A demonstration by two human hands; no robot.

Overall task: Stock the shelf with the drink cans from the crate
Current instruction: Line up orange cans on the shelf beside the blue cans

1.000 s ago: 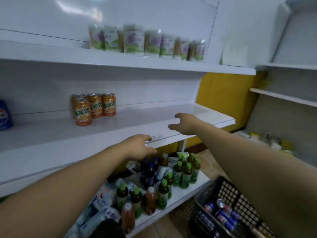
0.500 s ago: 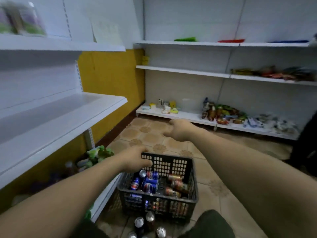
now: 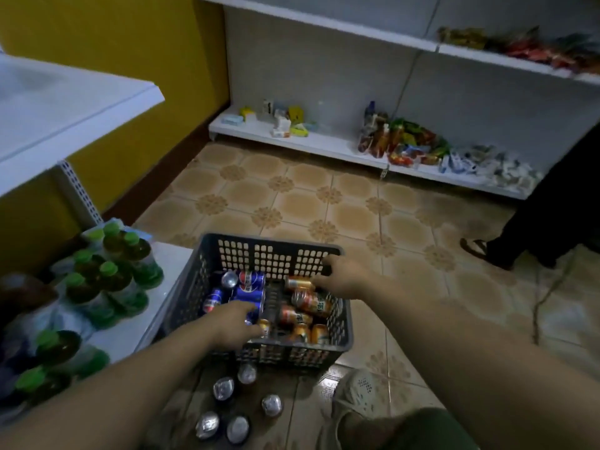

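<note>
Head view: tan flower-patterned floor tiles (image 3: 350, 219) fill the middle, with a yellow wall (image 3: 113, 43) upper left and a white shelf (image 3: 65, 105) at the left edge. Lower centre, the grey crate (image 3: 276, 254) holds blue Pepsi cans (image 3: 250, 279) on its left and orange cans (image 3: 311, 303), writing unreadable, on its right. The left grip (image 3: 235, 323) curls over the Pepsi cans; I cannot tell if it holds one. The right grip (image 3: 344, 276), fingers spread and released, touches the orange cans.
</note>
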